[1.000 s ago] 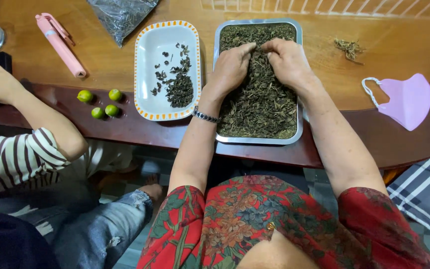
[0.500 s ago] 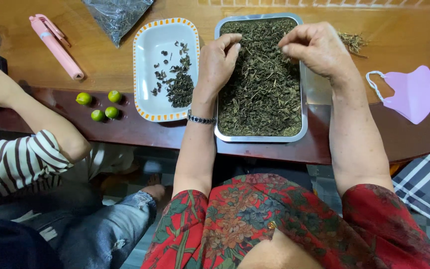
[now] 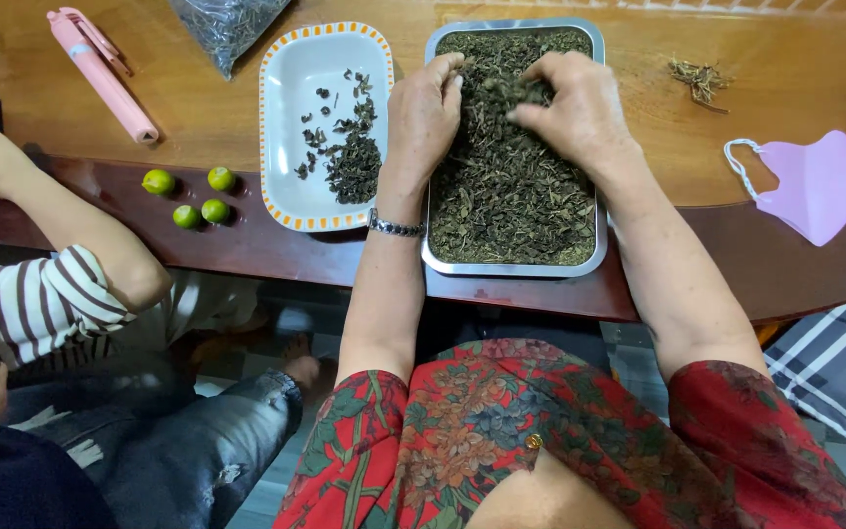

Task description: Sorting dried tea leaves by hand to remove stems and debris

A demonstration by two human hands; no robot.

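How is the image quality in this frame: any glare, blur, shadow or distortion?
Head view: lighting is even and soft, focus sharp on the left hand, right hand and tray; mild glare on the table at the top right edge; the space under the table is dim; slight wide-angle bending shows along the table edge; no motion blur visible.

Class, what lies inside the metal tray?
The metal tray is filled with dried dark-green leaves. Both hands, left hand and right hand, cover its upper part; the tray's bottom is hidden.
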